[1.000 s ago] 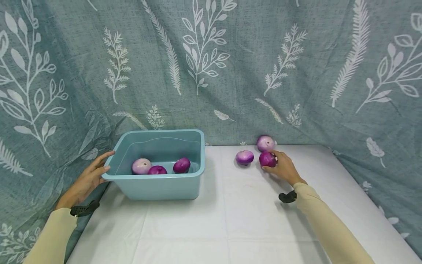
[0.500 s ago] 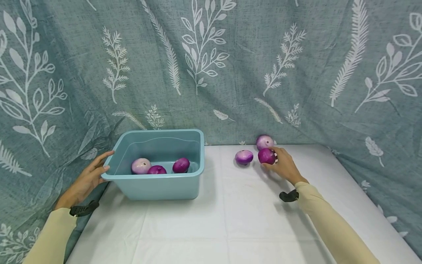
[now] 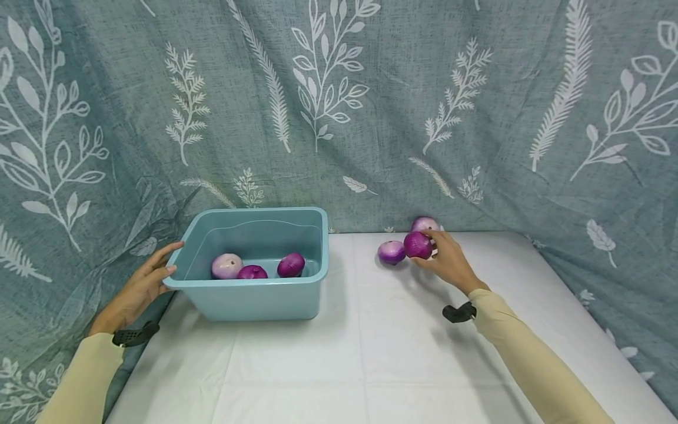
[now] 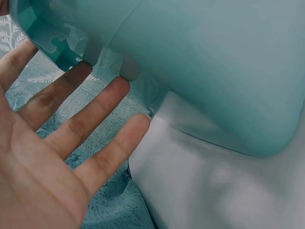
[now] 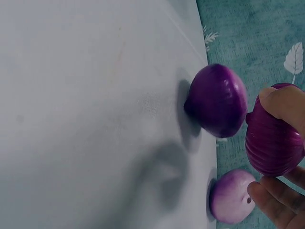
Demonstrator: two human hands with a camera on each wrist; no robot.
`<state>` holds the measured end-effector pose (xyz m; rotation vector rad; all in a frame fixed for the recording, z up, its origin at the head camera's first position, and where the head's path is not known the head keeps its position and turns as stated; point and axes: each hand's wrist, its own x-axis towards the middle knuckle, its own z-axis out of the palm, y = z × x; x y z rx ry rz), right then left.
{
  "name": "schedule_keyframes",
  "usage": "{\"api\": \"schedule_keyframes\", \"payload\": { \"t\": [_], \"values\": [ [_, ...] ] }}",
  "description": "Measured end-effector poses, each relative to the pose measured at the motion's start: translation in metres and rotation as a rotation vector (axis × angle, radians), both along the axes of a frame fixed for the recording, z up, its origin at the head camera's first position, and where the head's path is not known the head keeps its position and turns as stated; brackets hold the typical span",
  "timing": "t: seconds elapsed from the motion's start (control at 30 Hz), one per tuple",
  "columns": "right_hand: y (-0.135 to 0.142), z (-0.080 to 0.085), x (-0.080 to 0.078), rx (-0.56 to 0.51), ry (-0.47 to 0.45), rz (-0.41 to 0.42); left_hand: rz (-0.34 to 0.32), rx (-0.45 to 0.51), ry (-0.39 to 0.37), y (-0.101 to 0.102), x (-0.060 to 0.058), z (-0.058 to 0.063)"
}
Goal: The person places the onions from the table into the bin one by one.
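Observation:
My right hand (image 3: pixel 447 259) grips a dark purple onion (image 3: pixel 418 245) between thumb and fingers, raised above the white table. Just left of it on the table lies a purple-and-white onion (image 3: pixel 392 252). Behind the held one, a paler onion (image 3: pixel 425 224) is partly covered. In the right wrist view the gripped onion (image 5: pixel 274 138) hangs apart from the tabletop. On the other side, my left hand (image 3: pixel 139 291) touches the left rim of a blue plastic tub (image 3: pixel 254 300), its fingers extended. In the left wrist view those fingers (image 4: pixel 102 102) lie spread along the tub's wall.
Inside the tub are a pale onion (image 3: pixel 227 267) and two dark purple onions, one (image 3: pixel 252 272) partly hidden by the front rim and one (image 3: pixel 291 265) to its right. A leaf-patterned green curtain (image 3: pixel 371 118) hangs behind the white-covered table (image 3: pixel 296 365).
My right hand has lifted the dark purple onion and carried it slightly left, so it now overlaps the pale onion behind. The left hand and tub stay put.

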<state>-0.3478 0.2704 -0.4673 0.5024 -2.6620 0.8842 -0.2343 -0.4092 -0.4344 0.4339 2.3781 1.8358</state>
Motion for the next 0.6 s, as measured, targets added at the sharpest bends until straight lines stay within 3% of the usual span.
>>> {"api": "schedule_keyframes", "payload": {
  "t": [0.6],
  "values": [
    [-0.042,0.025,0.008,-0.033,0.07,0.132,0.011,0.002,-0.013,0.001,0.0,0.001]
  ]
}}
